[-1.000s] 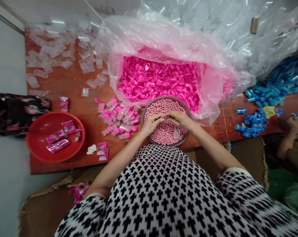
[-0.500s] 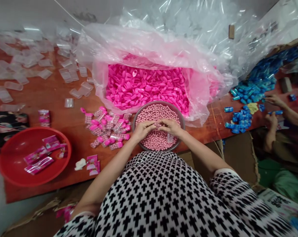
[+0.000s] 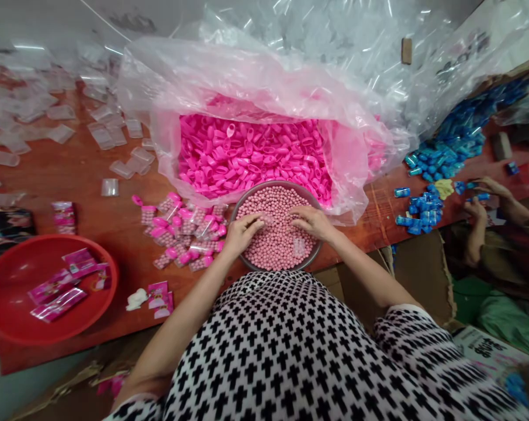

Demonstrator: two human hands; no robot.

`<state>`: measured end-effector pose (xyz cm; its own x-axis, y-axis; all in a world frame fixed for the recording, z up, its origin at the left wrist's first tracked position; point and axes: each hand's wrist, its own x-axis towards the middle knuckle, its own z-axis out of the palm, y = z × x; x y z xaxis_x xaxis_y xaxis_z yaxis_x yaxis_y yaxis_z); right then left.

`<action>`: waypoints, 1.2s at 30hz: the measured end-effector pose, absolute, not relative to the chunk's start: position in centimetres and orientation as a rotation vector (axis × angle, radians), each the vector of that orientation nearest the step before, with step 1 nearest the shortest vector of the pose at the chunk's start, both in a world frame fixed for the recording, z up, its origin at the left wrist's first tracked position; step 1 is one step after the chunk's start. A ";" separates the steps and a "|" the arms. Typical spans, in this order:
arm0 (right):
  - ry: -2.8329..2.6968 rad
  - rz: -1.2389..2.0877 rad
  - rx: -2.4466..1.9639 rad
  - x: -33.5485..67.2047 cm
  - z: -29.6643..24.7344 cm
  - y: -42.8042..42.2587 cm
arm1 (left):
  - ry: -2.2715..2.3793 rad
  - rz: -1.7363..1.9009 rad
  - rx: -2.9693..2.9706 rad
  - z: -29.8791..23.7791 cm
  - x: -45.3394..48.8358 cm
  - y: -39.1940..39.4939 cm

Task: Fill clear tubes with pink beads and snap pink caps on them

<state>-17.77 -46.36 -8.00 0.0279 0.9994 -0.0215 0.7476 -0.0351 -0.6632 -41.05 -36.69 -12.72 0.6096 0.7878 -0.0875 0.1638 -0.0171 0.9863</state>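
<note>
A grey bowl [image 3: 310, 262] full of round pink beads [image 3: 275, 245] stands in front of me at the table's edge. Over its left side, my left hand [image 3: 243, 233] is closed in a pinch, with what looks like a small clear plastic case [image 3: 266, 218] at the fingertips, only faintly visible. My right hand [image 3: 313, 222] hovers over the right side of the beads, fingers bent and a little apart, with nothing seen in them. Another clear case [image 3: 298, 247] lies on the beads. Left of the bowl is a pile of bead-filled cases with pink caps [image 3: 187, 231].
A plastic bag [image 3: 168, 140] of loose pink caps [image 3: 251, 155] lies behind the bowl. At left are empty clear cases [image 3: 102, 134] and a red basin [image 3: 10, 292] holding pink packets. A co-worker's hands [image 3: 487, 190] handle blue pieces at right.
My hands have moved apart over the bowl, the left one shifting left and the right one staying over the right side. The view has turned slightly to the right.
</note>
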 end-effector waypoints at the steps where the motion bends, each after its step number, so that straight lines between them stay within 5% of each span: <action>1: -1.690 0.600 -1.917 -16.7 -8.0 -46.4 | 0.812 0.593 1.440 -12.7 -41.0 -36.8; 10: -1.498 0.323 -2.129 -11.9 -7.2 -42.3 | 0.747 0.588 1.025 -11.1 -40.0 -38.7; 21: -2.251 0.091 -2.212 -18.7 -6.0 -29.4 | 0.809 0.690 1.151 -10.7 -40.7 -38.1; 30: -2.074 0.269 -2.327 -17.2 -4.5 -31.7 | 0.891 0.780 1.326 -11.1 -40.9 -36.3; 36: -1.632 0.682 -1.738 -18.7 -3.6 -38.8 | 0.888 0.793 1.466 -10.3 -40.1 -36.6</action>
<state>-18.69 -38.81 -3.58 0.0900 0.9941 0.0599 0.6559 -0.0139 -0.7547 -40.06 -36.60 -10.29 0.4782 0.8780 -0.0192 0.0803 -0.0219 0.9965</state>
